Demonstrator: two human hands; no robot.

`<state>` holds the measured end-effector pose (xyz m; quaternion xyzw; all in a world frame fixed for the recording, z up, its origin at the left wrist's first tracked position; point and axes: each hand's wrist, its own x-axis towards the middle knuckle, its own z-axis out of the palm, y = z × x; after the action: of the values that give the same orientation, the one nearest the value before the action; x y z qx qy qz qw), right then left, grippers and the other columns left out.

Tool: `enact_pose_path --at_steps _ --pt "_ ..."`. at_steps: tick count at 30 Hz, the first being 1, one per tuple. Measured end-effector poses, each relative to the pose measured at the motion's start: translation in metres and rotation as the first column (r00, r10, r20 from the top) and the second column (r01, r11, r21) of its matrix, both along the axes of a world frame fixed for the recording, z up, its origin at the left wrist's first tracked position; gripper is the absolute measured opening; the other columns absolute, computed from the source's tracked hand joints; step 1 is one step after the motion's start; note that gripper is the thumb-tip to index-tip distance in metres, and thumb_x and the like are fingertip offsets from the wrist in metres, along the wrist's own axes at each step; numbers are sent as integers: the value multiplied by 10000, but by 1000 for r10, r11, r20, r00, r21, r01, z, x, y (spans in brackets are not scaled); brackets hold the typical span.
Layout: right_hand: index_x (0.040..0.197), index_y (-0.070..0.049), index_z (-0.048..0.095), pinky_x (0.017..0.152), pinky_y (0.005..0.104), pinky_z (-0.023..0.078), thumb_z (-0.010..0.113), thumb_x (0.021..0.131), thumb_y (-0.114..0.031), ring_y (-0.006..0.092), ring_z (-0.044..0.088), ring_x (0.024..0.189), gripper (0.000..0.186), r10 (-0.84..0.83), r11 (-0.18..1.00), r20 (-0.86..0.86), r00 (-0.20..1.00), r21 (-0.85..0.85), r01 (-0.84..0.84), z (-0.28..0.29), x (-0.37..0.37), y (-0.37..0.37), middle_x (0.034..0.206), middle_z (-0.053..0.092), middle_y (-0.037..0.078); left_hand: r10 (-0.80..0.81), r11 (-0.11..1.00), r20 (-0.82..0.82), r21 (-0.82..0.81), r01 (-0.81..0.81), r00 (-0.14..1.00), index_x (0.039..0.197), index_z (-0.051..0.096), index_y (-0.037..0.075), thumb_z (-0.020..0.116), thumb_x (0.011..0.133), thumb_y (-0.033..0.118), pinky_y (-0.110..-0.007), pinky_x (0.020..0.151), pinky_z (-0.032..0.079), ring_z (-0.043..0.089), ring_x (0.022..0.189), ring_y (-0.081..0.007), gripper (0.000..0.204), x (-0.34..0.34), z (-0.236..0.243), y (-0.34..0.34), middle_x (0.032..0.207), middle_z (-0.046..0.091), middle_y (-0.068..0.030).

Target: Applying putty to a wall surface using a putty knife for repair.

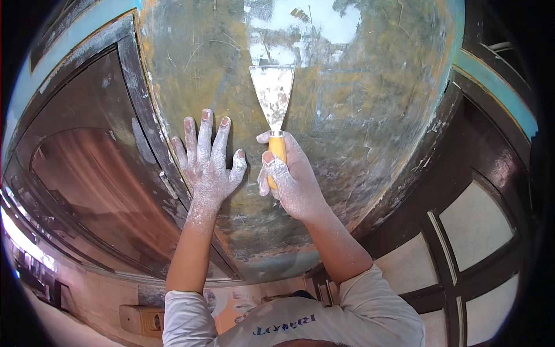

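My right hand [292, 179] grips a putty knife [272, 95] by its yellow wooden handle, thumb along the front. The wide metal blade points up the wall and is smeared with white. Its straight edge lies at the lower border of a white patch [324, 26] on the worn, brown-green wall [352, 115]. To the left, my left hand [208, 159] rests flat on the wall, fingers spread and nothing in it. White dust coats both hands and wrists.
A dark wooden frame [136, 87] with a reddish-brown panel [98, 179] borders the wall at left. On the right stands a dark door frame [445, 110] beside pale panels [474, 225]. Low at the left is a wooden piece [136, 318] on the floor.
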<state>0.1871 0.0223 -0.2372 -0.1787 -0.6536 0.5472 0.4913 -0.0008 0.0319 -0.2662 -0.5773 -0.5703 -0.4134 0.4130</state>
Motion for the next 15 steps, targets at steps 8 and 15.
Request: enact_pose_path --at_steps 8,15 --pt "1302 -14 468 623 291 485 486 1064 -102 108 567 643 254 44 999 -12 999 0 -44 17 3 3 891 529 36 0 1000 -2 22 0 1000 1476 573 210 699 811 398 -687 1210 126 200 1564 -408 702 -3 -4 2 1653 356 -119" --pt "1293 -22 482 586 277 460 481 1096 -192 99 542 601 260 75 997 -65 995 -22 -76 29 5 1 837 522 21 16 1000 -10 11 -16 1000 1475 575 201 683 822 404 -688 1207 128 213 1559 -414 692 -2 -3 1 1645 368 -126"
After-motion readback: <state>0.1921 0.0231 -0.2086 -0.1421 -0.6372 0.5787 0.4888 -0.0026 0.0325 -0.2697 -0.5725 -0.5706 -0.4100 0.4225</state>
